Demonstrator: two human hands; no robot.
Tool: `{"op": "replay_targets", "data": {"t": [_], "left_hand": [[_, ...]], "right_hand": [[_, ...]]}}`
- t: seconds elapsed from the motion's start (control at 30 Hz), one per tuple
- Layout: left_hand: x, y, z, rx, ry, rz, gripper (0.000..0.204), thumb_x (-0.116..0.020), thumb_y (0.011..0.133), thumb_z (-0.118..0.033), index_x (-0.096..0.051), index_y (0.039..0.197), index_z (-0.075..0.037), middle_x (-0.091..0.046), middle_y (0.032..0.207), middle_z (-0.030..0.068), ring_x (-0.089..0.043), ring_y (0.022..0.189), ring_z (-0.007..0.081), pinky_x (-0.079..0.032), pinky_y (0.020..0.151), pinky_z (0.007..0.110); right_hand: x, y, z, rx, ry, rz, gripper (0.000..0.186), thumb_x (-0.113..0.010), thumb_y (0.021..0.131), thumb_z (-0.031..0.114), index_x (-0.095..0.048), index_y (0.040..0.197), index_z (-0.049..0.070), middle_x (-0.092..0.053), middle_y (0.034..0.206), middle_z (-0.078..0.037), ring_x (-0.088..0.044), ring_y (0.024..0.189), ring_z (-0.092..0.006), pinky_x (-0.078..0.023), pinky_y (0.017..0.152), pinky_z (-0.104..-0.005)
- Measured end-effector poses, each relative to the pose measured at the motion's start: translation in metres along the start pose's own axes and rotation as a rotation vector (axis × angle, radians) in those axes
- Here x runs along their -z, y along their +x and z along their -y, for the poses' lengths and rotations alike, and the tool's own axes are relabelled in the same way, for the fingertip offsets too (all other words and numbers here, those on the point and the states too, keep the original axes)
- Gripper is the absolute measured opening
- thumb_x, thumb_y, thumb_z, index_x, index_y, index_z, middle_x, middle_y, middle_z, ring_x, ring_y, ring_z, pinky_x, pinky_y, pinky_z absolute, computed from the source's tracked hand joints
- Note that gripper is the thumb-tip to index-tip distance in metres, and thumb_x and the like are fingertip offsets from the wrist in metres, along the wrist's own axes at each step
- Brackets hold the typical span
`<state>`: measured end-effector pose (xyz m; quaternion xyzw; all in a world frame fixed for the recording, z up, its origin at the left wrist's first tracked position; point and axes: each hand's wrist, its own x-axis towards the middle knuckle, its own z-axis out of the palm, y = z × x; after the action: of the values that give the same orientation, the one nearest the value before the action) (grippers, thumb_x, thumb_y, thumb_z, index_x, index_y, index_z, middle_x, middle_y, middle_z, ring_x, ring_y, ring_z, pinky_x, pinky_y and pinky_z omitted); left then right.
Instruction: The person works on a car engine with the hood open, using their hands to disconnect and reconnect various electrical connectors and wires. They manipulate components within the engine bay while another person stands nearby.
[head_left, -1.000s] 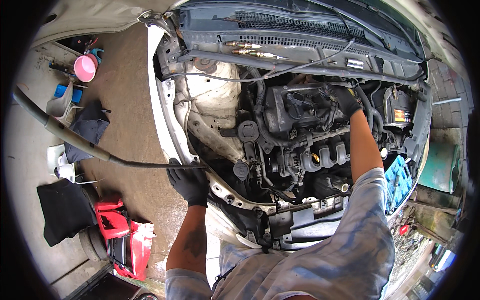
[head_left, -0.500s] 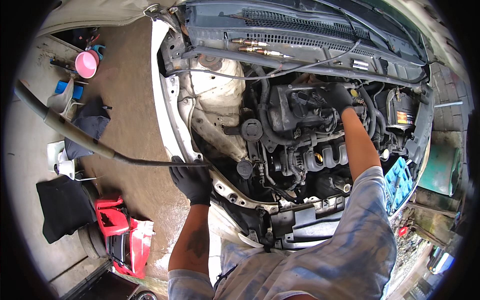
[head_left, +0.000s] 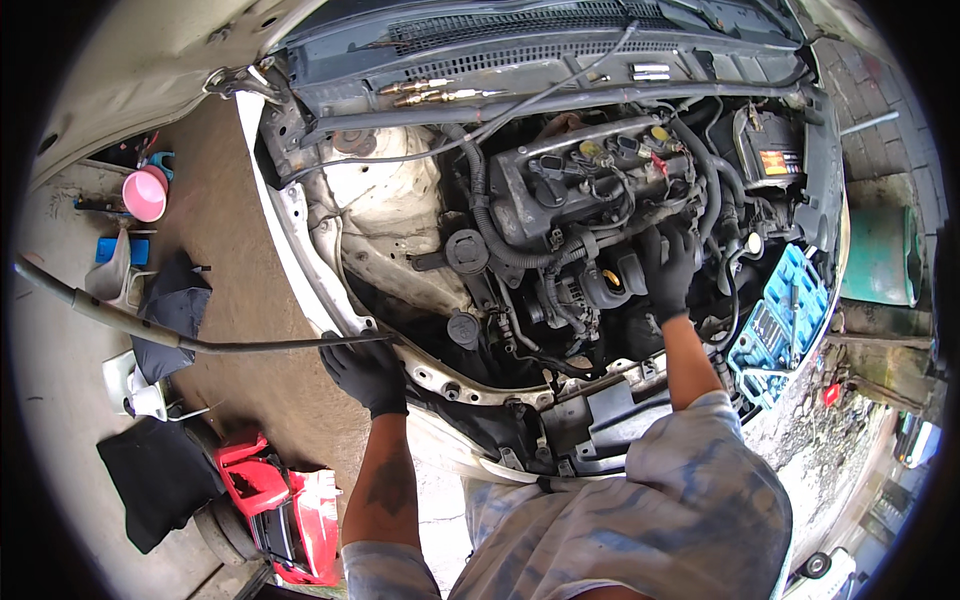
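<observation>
My left hand [head_left: 366, 372], in a black glove, lies on the white fender edge [head_left: 282, 260] with fingers stretched, just under a long dark rod [head_left: 180, 338]. My right hand [head_left: 668, 272], gloved too, rests fingers apart on the intake manifold [head_left: 625, 262], below the engine's top cover [head_left: 530, 200], where coil connectors [head_left: 590, 150] show. Spark plugs [head_left: 425, 97] and small metal cylinders [head_left: 650, 72] lie on the cowl ledge along the top of the bay. A blue open tool case [head_left: 775, 325] sits at the bay's front right corner.
The raised hood [head_left: 150, 70] hangs at upper left. On the floor at left lie a pink basin [head_left: 145, 190], chairs [head_left: 150, 390], black cloth [head_left: 155, 480] and red panels [head_left: 300, 530]. At right stand a green container [head_left: 880, 260] and the battery [head_left: 770, 155].
My right hand has come down from the top of the engine to the intake manifold, uncovering coils and connectors. My left hand stays on the fender. The view has shifted.
</observation>
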<state>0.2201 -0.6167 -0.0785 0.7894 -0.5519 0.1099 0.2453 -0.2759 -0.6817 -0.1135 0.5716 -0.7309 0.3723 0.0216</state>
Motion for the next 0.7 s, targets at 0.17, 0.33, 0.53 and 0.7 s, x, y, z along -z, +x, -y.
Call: {"op": "replay_targets", "data": {"t": [0.17, 0.33, 0.53, 0.7], "left_hand": [[0.001, -0.002, 0.002, 0.039, -0.018, 0.016, 0.067, -0.064, 0.099, -0.039, -0.049, 0.140, 0.012, -0.054, 0.138, 0.0342, -0.049, 0.131, 0.0499, -0.039, 0.112, 0.055], [0.000, 0.002, 0.004, 0.049, -0.056, 0.022, 0.066, -0.065, 0.098, -0.038, -0.050, 0.142, 0.009, -0.054, 0.139, 0.0334, -0.051, 0.130, 0.0489, -0.041, 0.109, 0.054], [-0.002, 0.015, 0.015, 0.035, -0.020, 0.005, 0.060, -0.064, 0.098, -0.036, -0.055, 0.135, 0.010, -0.060, 0.129, 0.0327, -0.057, 0.119, 0.0494, -0.045, 0.102, 0.054], [-0.012, 0.012, -0.009, 0.017, -0.423, 0.074, 0.035, -0.058, 0.100, -0.023, -0.061, 0.115, 0.008, -0.070, 0.108, 0.0236, -0.065, 0.099, 0.0349, -0.048, 0.095, 0.050]], "right_hand": [[0.044, -0.125, -0.058, -0.030, -0.319, 0.277, 0.020, -0.075, 0.087, 0.025, -0.069, 0.101, 0.013, -0.067, 0.107, -0.013, -0.062, 0.109, -0.0367, -0.046, 0.101, -0.0541], [0.048, -0.138, -0.063, 0.191, -0.219, 0.301, 0.014, -0.075, 0.082, 0.024, -0.071, 0.092, 0.015, -0.069, 0.104, -0.008, -0.061, 0.108, -0.0332, -0.038, 0.109, -0.0583], [0.050, -0.143, -0.054, 0.204, -0.144, 0.204, 0.036, -0.073, 0.084, 0.024, -0.067, 0.117, 0.012, -0.062, 0.126, -0.012, -0.054, 0.120, -0.0409, -0.041, 0.107, -0.0588], [0.123, -0.210, -0.048, -0.165, -0.154, 0.489, 0.071, -0.072, 0.085, 0.038, -0.049, 0.146, 0.009, -0.046, 0.148, -0.022, -0.041, 0.139, -0.0465, -0.029, 0.118, -0.0608]]}}
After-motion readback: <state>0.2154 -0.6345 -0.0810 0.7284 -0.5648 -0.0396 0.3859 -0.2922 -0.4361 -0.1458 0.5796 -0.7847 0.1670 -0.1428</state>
